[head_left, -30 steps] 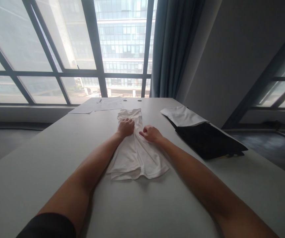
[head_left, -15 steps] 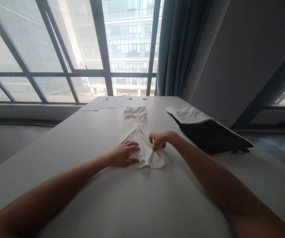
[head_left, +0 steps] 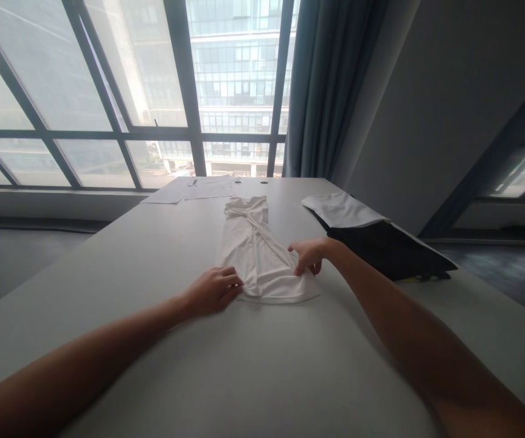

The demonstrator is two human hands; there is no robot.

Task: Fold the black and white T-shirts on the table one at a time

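Observation:
A white garment (head_left: 262,258), narrow at its far end and wider toward me, lies lengthwise on the table in front of me. Creases run down its middle, and its near hem is spread in a shallow curve. At the near left corner my left hand (head_left: 212,291) is closed, with bent fingers gripping the hem's edge. My right hand (head_left: 311,255) rests at the right side, a fingertip pressing on the cloth and another digit held apart from it. Its remaining fingers are curled and partly hidden.
The white table (head_left: 162,255) carries paper sheets (head_left: 187,190) at its far left. To the right lies a black cloth item (head_left: 387,246) with a folded white cloth (head_left: 344,210) on it. Beyond the far edge are windows and a blue-grey curtain (head_left: 330,85).
My left hand has moved left from lying on the cloth to the hem's corner, and its fingers have closed. My right hand has shifted right and loosened. The near hem is spread wider and flatter.

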